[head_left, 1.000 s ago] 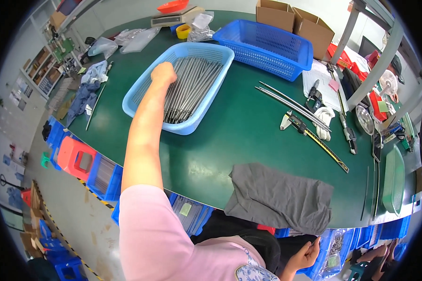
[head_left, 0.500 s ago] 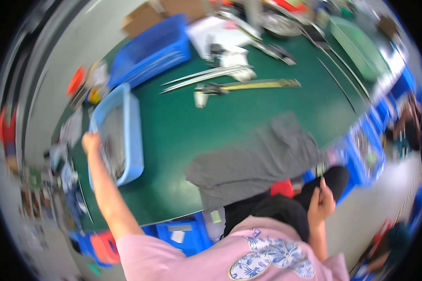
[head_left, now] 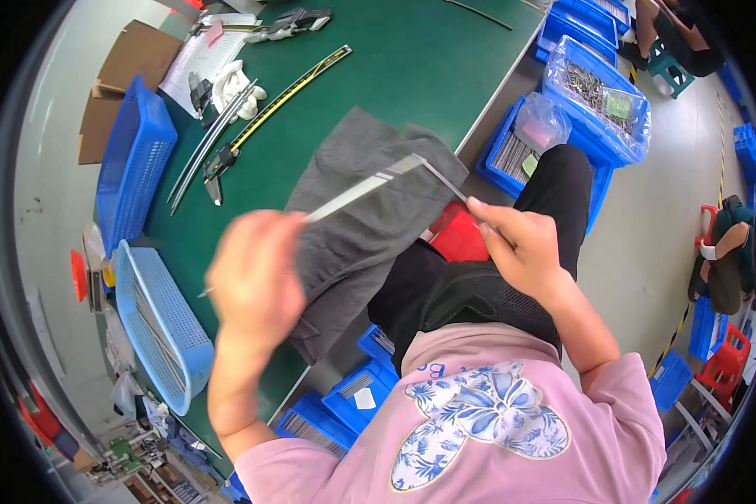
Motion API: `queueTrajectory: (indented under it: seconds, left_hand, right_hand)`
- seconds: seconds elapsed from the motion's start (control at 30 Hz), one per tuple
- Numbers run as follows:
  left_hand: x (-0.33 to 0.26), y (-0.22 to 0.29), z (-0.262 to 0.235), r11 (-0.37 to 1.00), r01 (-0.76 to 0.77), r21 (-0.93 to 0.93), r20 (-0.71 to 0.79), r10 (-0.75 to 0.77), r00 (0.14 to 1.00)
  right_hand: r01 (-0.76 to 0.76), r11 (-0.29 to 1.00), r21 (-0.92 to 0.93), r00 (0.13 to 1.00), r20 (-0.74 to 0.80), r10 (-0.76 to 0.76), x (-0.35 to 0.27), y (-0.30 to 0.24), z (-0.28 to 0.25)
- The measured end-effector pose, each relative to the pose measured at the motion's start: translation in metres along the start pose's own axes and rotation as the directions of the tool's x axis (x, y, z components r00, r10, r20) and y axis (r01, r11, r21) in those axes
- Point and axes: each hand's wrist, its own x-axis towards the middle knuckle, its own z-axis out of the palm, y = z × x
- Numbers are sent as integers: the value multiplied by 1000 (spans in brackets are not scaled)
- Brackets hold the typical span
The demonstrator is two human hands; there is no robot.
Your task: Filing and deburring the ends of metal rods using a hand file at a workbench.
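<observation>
My left hand (head_left: 259,273), blurred by motion, is closed on a long flat metal strip (head_left: 353,195) held over a grey cloth (head_left: 344,244). My right hand (head_left: 525,248) pinches a thin metal rod (head_left: 447,179) between thumb and fingers. The rod's far end meets the strip's far end in the picture; whether they touch I cannot tell. The cloth lies on the green table (head_left: 403,67) at its near edge, partly over my lap. Left of my left hand stands a light blue plastic basket (head_left: 189,357) with several metal strips inside.
A dark blue basket (head_left: 130,176) stands beyond the light blue one. Calipers (head_left: 218,164), a black-and-yellow strip (head_left: 298,88), metal strips and white gloves (head_left: 235,88) lie on the table. Blue bins of metal parts (head_left: 596,97) stand at right; other people sit farther right.
My left hand has left the light blue basket and come over the cloth with a metal strip. My right hand has risen from beside my leg, toward the strip. The view has turned.
</observation>
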Motion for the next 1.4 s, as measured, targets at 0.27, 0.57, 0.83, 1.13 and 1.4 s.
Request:
queueTrajectory:
  seconds: [0.27, 0.57, 0.83, 1.13, 1.4]
  left_hand:
    - [-7, 17, 62, 1000, -14, 9, 100, 13, 995]
    - [27, 37, 66, 988, 78, -133, 97, -65, 993]
    - [40, 42, 100, 965, 18, -260, -8, -21, 1000]
    - [39, 39, 106, 930, 14, -368, -65, -41, 997]
    - [38, 41, 107, 916, 39, -400, -75, -76, 994]
  right_hand:
    - [-139, 987, 77, 988, 79, 133, 7, -1, -3]
    - [-113, 993, 39, 974, -195, 119, 3, -1, 5]
    - [1, 997, -75, 986, -166, -13, -8, -11, 8]
    - [87, 991, -98, 987, -126, -99, -9, -16, 14]
    - [101, 983, -155, 985, -119, -121, -12, -19, 20]
